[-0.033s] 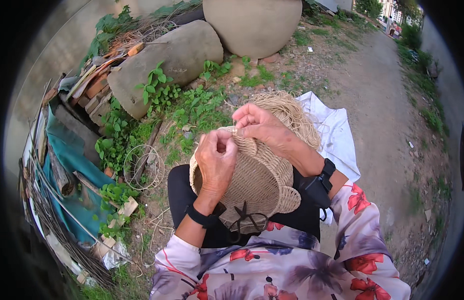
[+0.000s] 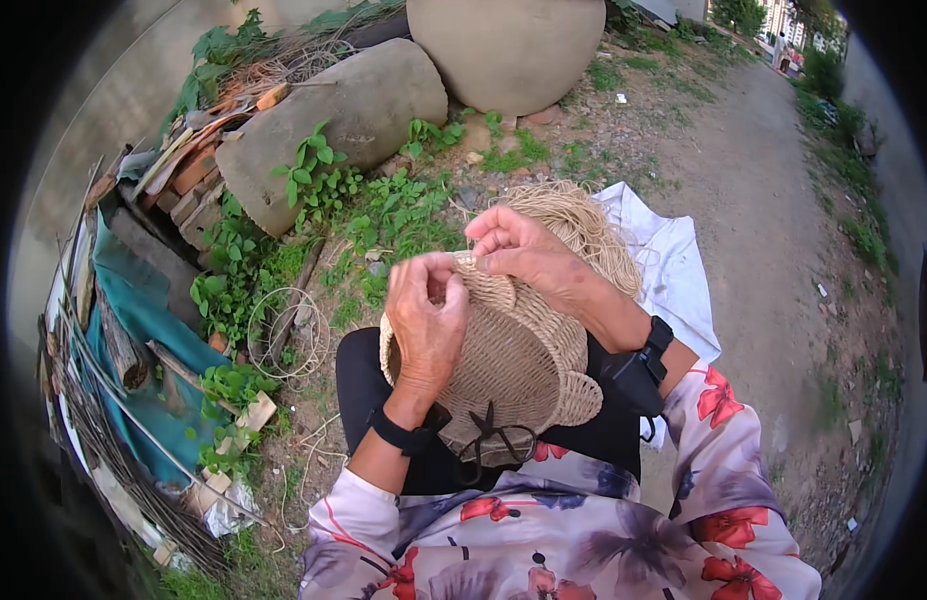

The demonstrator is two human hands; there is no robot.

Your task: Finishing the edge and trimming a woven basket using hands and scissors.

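Note:
A tan basket (image 2: 509,365) of woven cord rests tilted on my lap, its hollow facing me. Small rounded tabs stick out from its rim, and a dark cord with several loose ends shows at its near side. My left hand (image 2: 424,315) is bent around the basket's far left rim, thumb and fingers closed at the edge. Just to the right, my right hand (image 2: 534,260) pinches at the same stretch of rim. A thin strand of cord seems to be in that pinch; the fingertips partly hide it.
Beyond my right hand, a heap of loose tan cord (image 2: 574,225) lies on a white cloth (image 2: 669,270). At left are a teal sheet (image 2: 154,350), sticks and a coil of thin cord (image 2: 289,335). A concrete cylinder (image 2: 334,130) lies ahead; a dirt path (image 2: 744,200) runs along the right.
My left hand has shifted slightly left, and its thumb and forefinger have opened a little from their tighter curl. My right hand and the basket are nearly unchanged.

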